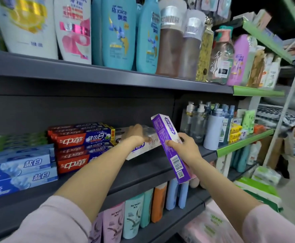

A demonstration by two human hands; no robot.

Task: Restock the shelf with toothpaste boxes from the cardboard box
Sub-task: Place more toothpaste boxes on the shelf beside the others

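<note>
My right hand [183,148] grips a purple toothpaste box [167,142], held tilted on end in front of the middle shelf [143,171]. My left hand [137,134] rests flat on top of a white toothpaste box [150,146] lying on that shelf, its fingers spread over it. Left of it stand stacked red toothpaste boxes [76,146] and blue-and-white ones [19,171]. The cardboard box is out of view.
Shampoo bottles [118,32] fill the shelf above. Pump and spray bottles [206,125] stand just right of the toothpaste. Pouches [132,214] line the shelf below. Packs of tissue [258,188] sit low at the right beside the aisle.
</note>
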